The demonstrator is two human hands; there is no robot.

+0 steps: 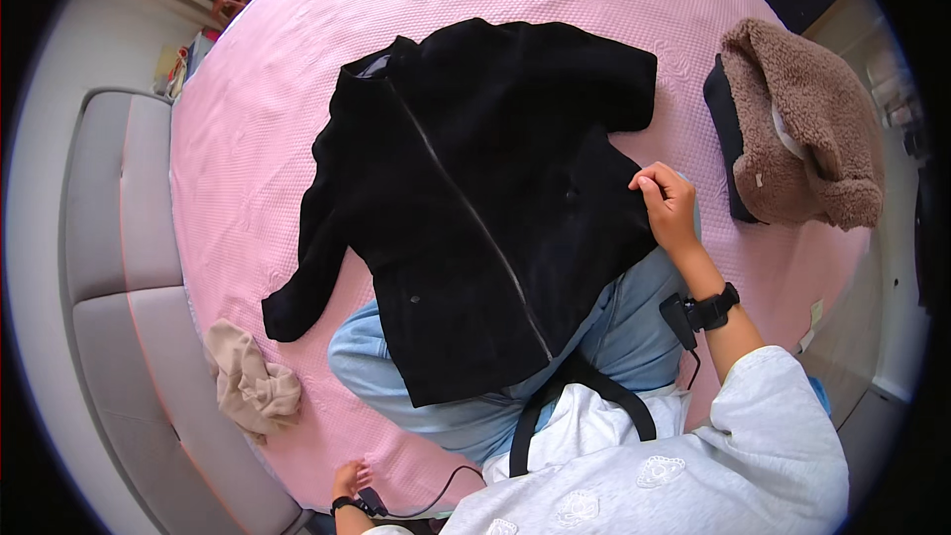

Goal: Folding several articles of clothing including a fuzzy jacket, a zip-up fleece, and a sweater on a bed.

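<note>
A black zip-front jacket (475, 193) lies spread over a pink quilted bed cover and my crossed legs in light blue jeans. Its collar points to the upper left and its zipper is closed, running down towards my lap. One sleeve reaches to the lower left, the other to the upper right. My right hand (665, 200) pinches the jacket's side edge near the hem, thumb against bent fingers. Low at the left, my left hand (355, 475) is over the bed cover beside my knee, away from the jacket, its fingers partly spread with nothing visible in them.
A brown fleece garment (825, 134) lies folded on dark fabric (724, 141) at the right. A crumpled beige cloth (252, 386) is at the lower left, beside the grey padded headboard (134, 342). Cables (446, 487) run from the devices on both wrists.
</note>
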